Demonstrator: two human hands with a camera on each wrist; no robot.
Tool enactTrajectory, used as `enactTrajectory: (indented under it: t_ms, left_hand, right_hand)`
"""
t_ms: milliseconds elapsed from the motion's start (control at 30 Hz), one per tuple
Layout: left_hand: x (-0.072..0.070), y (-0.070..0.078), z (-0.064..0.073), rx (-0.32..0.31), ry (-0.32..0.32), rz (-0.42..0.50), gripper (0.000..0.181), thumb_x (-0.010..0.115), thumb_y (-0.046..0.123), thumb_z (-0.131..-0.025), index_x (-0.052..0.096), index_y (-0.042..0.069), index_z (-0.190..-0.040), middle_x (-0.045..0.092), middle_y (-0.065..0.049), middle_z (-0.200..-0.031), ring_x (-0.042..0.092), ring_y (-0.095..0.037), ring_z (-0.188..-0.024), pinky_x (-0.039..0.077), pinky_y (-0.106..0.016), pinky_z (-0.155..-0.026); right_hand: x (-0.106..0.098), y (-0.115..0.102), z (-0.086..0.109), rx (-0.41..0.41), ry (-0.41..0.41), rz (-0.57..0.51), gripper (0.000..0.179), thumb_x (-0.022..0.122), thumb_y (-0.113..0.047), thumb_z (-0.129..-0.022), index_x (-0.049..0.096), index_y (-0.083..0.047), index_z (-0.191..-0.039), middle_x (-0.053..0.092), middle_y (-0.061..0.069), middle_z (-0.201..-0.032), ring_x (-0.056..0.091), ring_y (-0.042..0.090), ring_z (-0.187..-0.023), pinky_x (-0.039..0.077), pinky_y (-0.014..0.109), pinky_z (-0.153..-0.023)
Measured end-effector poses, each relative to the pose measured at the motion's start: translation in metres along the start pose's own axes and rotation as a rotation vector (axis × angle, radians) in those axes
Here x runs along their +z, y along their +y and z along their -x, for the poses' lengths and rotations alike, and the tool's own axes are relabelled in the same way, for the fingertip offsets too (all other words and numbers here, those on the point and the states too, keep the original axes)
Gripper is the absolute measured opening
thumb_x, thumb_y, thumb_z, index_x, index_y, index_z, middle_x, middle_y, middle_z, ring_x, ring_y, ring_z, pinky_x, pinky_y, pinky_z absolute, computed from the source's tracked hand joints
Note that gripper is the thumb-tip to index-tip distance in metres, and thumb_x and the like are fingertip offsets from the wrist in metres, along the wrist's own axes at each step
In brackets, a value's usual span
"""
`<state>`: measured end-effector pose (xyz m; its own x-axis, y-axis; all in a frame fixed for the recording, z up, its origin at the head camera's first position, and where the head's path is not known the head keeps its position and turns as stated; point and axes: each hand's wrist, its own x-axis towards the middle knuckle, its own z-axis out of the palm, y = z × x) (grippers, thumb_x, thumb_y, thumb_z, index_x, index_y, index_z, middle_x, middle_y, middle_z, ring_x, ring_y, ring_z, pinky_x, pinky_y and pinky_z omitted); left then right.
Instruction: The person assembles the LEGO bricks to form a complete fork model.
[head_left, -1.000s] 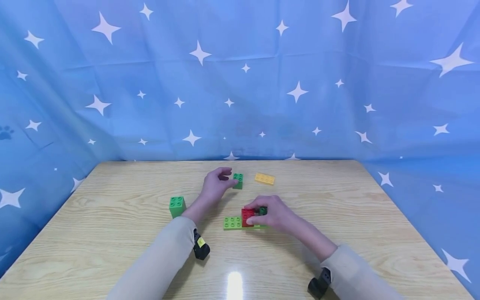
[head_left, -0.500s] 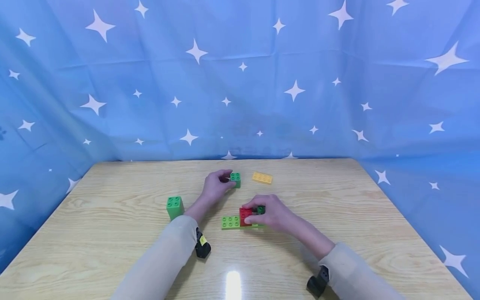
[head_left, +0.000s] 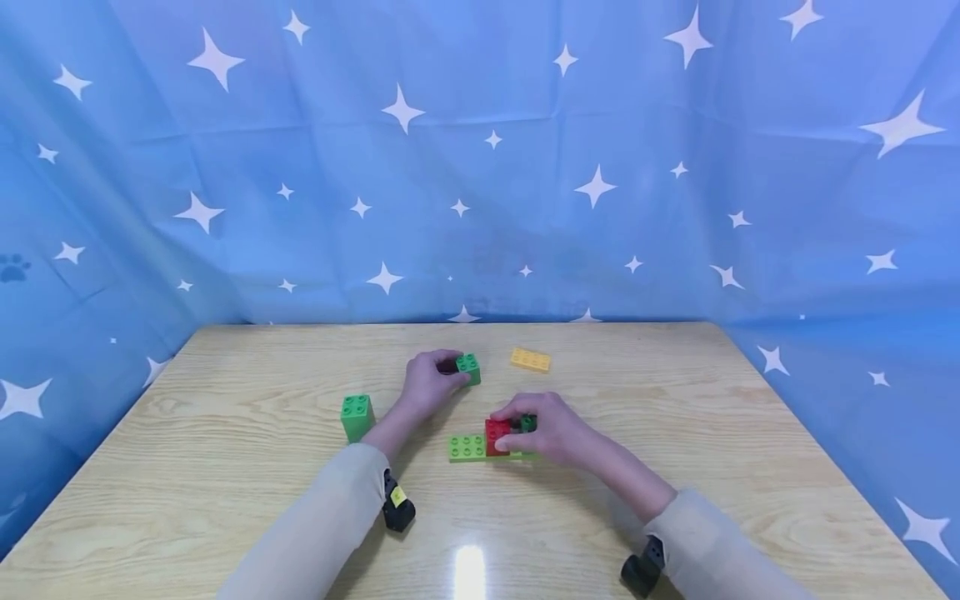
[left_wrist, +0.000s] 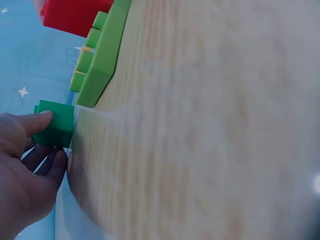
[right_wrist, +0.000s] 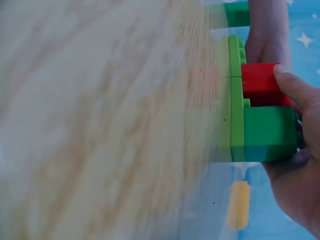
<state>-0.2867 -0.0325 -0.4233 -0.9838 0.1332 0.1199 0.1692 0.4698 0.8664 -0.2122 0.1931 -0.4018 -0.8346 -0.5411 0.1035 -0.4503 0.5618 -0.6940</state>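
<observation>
At the back of the table my left hand (head_left: 431,385) pinches a small green brick (head_left: 468,369) between thumb and fingers. The left wrist view shows the thumb on one side of this green brick (left_wrist: 56,124) and fingertips beneath it. My right hand (head_left: 557,429) grips a red brick (head_left: 497,437) that stands on lime green plates (head_left: 467,448). In the right wrist view the thumb touches the red brick (right_wrist: 261,84), and two lime plates (right_wrist: 237,117) lie end to end under it. A darker green brick (right_wrist: 269,134) stands beside the red one, partly hidden by the right hand in the head view.
A taller green block (head_left: 357,418) stands left, close to my left forearm. Behind the right hand lies a flat yellow brick (head_left: 530,360). A blue star-patterned curtain (head_left: 480,167) hangs along the back edge of the wooden table (head_left: 187,483).
My left fingers have come round the small green brick, which has shifted slightly left and nearer and turned a little. The right hand stays on the red brick.
</observation>
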Motion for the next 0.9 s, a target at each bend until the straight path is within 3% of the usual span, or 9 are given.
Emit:
enactTrajectory:
  t_ms: [233,533,767,900]
  left_hand:
    - [-0.005,0.003,0.017,0.003,-0.004,0.06,0.041,0.081,0.011,-0.089,0.069,0.001,-0.127,0.071,-0.012,-0.112,0.066,-0.026,-0.105,0.056,-0.04,-0.09]
    - [-0.017,0.01,0.045,0.069,-0.03,0.097,0.042,0.08,0.011,-0.09,0.068,0.0,-0.129,0.071,-0.01,-0.108,0.068,-0.025,-0.101,0.06,-0.033,-0.077]
    - [-0.026,0.011,0.069,0.122,-0.043,0.073,0.04,0.08,0.008,-0.089,0.069,0.0,-0.127,0.072,-0.01,-0.112,0.068,-0.026,-0.105,0.06,-0.032,-0.083]
    - [-0.031,0.011,0.082,0.119,-0.063,0.071,0.041,0.079,0.005,-0.089,0.068,0.0,-0.129,0.072,-0.011,-0.114,0.07,-0.026,-0.103,0.059,-0.031,-0.083]
  right_hand:
    - [-0.002,0.0,0.003,0.004,0.0,-0.013,0.035,0.084,-0.025,-0.088,0.076,-0.009,-0.119,0.073,-0.004,-0.107,0.064,0.014,-0.096,0.054,0.03,-0.083]
    - [-0.002,0.001,0.002,0.003,-0.012,-0.016,0.036,0.083,-0.024,-0.089,0.076,-0.008,-0.12,0.072,-0.003,-0.106,0.063,0.014,-0.093,0.055,0.028,-0.079]
    - [0.0,0.002,0.002,0.014,-0.007,-0.026,0.035,0.083,-0.023,-0.088,0.076,-0.008,-0.12,0.072,-0.003,-0.104,0.063,0.014,-0.091,0.055,0.028,-0.077]
    - [0.0,0.0,0.001,0.02,-0.006,-0.034,0.036,0.084,-0.023,-0.088,0.076,-0.009,-0.119,0.072,-0.004,-0.104,0.063,0.014,-0.092,0.055,0.029,-0.077]
